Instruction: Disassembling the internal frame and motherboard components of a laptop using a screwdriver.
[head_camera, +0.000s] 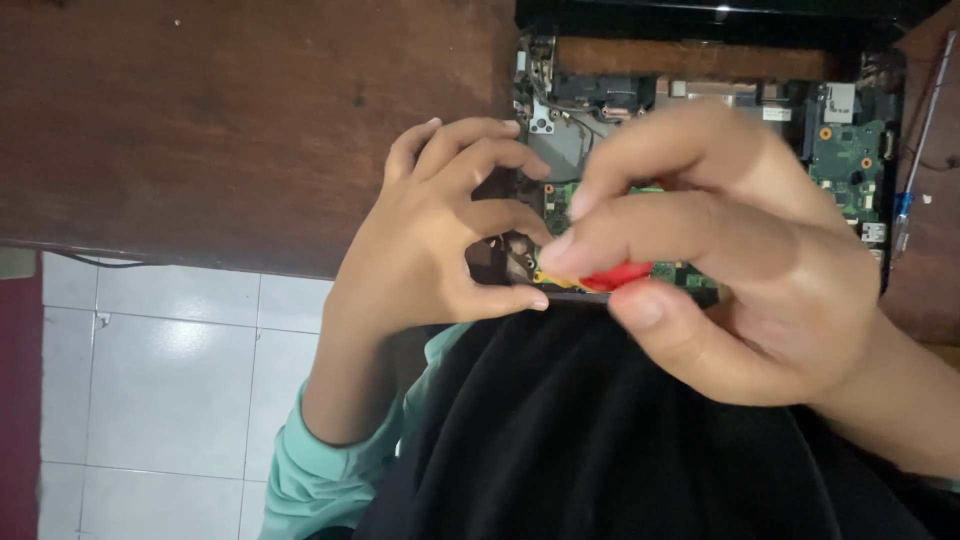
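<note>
floor (170, 380): white tiles at lower left, below the table edge.
table (250, 130): dark brown wood, filling the upper left and running behind the laptop.
sleeve (320, 480): pale green, on the left forearm, coming up from the bottom edge.
left hand (430, 240): fingers curled and apart from one another, the tips resting on the laptop's left front corner; thumb tip pressed to the front edge. It closes on nothing that can be seen.
laptop (850, 150): opened up, its cover off, lying on the table in front of the person; metal bracket and wires at the left, green board on the right side, black frame around it. The near edge lies just under both hands.
black cloth (600, 440): dark garment filling the lower middle, just below the laptop's front edge.
red tool (615, 275): a small red piece, mostly hidden, at the laptop's front edge; its kind cannot be told.
right hand (740, 270): large and close to the camera, a little blurred; index finger and thumb pinched on the red tool, the other fingers bent above the board.
hands: near each other, the fingertips almost meeting over the front edge.
screwdriver (905, 215): thin, blue handle, lying on the table just right of the laptop, well apart from both hands.
</note>
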